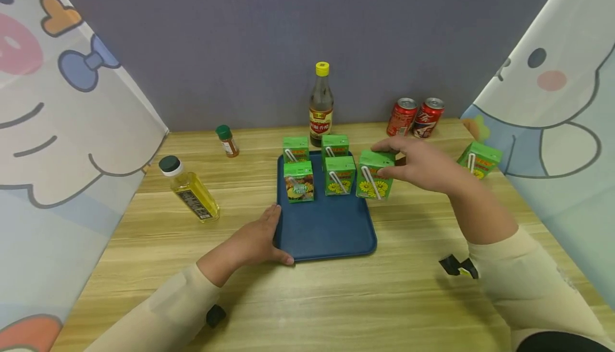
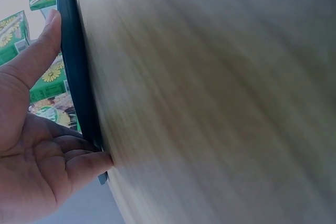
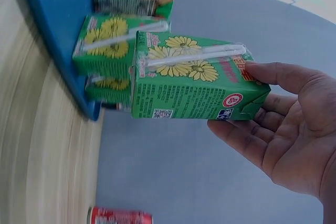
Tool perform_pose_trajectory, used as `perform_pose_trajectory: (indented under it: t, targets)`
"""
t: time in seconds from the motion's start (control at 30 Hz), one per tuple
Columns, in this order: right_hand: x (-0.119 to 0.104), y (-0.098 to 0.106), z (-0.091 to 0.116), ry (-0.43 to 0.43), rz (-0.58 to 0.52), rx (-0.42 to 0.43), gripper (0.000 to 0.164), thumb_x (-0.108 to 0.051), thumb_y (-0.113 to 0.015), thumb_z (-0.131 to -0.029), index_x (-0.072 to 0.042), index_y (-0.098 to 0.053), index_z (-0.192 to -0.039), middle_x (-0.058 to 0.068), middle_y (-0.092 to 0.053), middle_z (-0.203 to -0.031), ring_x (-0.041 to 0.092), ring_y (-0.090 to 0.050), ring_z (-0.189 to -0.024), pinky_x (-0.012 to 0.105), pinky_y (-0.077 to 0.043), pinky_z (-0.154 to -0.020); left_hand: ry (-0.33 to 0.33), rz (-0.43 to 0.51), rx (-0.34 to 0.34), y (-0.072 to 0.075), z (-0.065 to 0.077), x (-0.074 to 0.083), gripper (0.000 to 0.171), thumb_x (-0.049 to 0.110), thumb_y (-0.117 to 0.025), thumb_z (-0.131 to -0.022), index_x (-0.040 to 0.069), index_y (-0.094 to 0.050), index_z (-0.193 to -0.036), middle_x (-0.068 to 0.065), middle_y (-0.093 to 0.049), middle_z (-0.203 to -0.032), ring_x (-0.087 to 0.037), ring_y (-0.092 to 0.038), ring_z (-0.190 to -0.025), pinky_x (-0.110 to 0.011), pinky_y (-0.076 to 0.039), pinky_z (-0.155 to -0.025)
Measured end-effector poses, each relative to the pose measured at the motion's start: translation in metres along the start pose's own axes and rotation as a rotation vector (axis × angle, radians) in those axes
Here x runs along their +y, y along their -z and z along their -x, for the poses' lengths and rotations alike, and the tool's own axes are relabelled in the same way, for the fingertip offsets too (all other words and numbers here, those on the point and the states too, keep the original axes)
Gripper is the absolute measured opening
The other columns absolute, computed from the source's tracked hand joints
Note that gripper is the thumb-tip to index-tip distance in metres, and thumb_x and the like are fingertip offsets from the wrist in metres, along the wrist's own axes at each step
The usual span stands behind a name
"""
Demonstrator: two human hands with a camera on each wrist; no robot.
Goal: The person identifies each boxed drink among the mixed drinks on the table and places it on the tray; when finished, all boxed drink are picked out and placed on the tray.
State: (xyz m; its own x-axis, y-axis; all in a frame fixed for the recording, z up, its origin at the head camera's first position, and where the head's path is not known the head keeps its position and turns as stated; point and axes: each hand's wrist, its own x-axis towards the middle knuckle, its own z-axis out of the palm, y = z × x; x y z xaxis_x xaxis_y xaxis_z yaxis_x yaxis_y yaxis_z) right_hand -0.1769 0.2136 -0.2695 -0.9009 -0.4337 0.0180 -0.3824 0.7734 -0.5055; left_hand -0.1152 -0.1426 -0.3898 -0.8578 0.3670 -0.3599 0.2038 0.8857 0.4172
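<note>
Cartons (image 3: pixel 184 77) appear glossy coated paper; tray (image 1: pixel 326 229), smooth matt plastic. Cans (image 1: pixel 402 118) by the wood-grained tabletop (image 1: pixel 346 304)'s far edge: shiny metal.

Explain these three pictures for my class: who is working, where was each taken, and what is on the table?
There is no machine: a person works with two bare hands, each called a grip here. The wide picture comes from a head-worn camera looking down; the others come from cameras on the left and right wrists. On the wood-patterned table is a blue tray bearing four green drink cartons. Around it are a loose carton, two red cans, a yellow-capped bottle, a green-lidded jar and a bottle of yellow liquid. The right grip holds another carton by the tray's right side; the left grip touches the tray's left edge.
</note>
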Motion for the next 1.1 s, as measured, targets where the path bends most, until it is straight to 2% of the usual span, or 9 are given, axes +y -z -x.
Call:
perform_pose_trajectory:
  t: [0.23,0.37,0.53,0.73,0.83,1.0,1.1]
  targets:
    - [-0.012,-0.026,-0.006,0.072,-0.052,-0.057,0.047,-0.033,-0.071,-0.09,-0.021,-0.059,-0.134,0.0,-0.061,-0.129,0.021,-0.059,-0.112,0.046,-0.049,-0.092,-0.013,-0.01,0.005,0.0,0.0,0.0,0.131,0.058,-0.083,-0.068,-0.001,-0.007,-0.157,-0.019,-0.007,-0.164,-0.033,-0.017,-0.15,-0.048,-0.028,-0.117]
    - [-0.019,-0.049,-0.01,0.128,-0.036,-0.074,0.048,-0.033,-0.072,-0.09,-0.021,-0.059,-0.134,0.001,-0.06,-0.132,0.02,-0.059,-0.111,0.045,-0.05,-0.091,-0.019,-0.016,0.01,-0.001,0.0,-0.001,0.131,0.058,-0.083,-0.068,-0.002,-0.007,-0.156,-0.02,-0.007,-0.164,-0.033,-0.017,-0.15,-0.048,-0.027,-0.117]
    - [-0.03,-0.076,-0.017,0.196,0.0,-0.09,0.05,-0.033,-0.072,-0.09,-0.018,-0.059,-0.135,0.004,-0.058,-0.136,0.024,-0.056,-0.123,0.046,-0.047,-0.098,-0.01,-0.016,0.012,-0.001,0.0,0.0,0.131,0.058,-0.084,-0.067,-0.002,-0.008,-0.156,-0.02,-0.008,-0.163,-0.034,-0.019,-0.149,-0.048,-0.028,-0.117]
    - [-0.043,-0.102,-0.024,0.21,0.001,-0.123,0.052,-0.035,-0.069,-0.092,-0.019,-0.056,-0.139,0.006,-0.054,-0.142,0.031,-0.046,-0.136,0.051,-0.041,-0.107,-0.014,-0.018,0.015,-0.001,-0.001,-0.001,0.131,0.058,-0.083,-0.068,-0.002,-0.009,-0.156,-0.021,-0.009,-0.163,-0.035,-0.021,-0.148,-0.048,-0.029,-0.116]
    - [-0.047,-0.112,-0.027,0.219,-0.004,-0.135,0.052,-0.036,-0.068,-0.093,-0.02,-0.054,-0.14,0.004,-0.053,-0.143,0.029,-0.044,-0.138,0.05,-0.039,-0.109,-0.012,-0.017,0.015,-0.001,-0.001,-0.001,0.131,0.059,-0.083,-0.067,-0.002,-0.009,-0.156,-0.021,-0.009,-0.163,-0.035,-0.022,-0.148,-0.048,-0.029,-0.116]
    - [-0.051,-0.12,-0.03,0.249,-0.017,-0.124,0.052,-0.034,-0.068,-0.093,-0.021,-0.053,-0.141,0.0,-0.056,-0.138,0.021,-0.055,-0.126,0.045,-0.046,-0.102,-0.019,-0.019,0.019,-0.001,-0.002,-0.001,0.131,0.059,-0.083,-0.067,-0.002,-0.009,-0.156,-0.021,-0.01,-0.163,-0.035,-0.022,-0.148,-0.049,-0.03,-0.116]
    - [-0.053,-0.122,-0.031,0.253,-0.027,-0.12,0.053,-0.033,-0.069,-0.093,-0.022,-0.052,-0.141,-0.001,-0.056,-0.138,0.02,-0.055,-0.125,0.044,-0.046,-0.102,-0.019,-0.018,0.016,0.0,-0.002,-0.001,0.131,0.059,-0.083,-0.067,-0.002,-0.009,-0.156,-0.021,-0.009,-0.163,-0.035,-0.021,-0.148,-0.049,-0.029,-0.116]
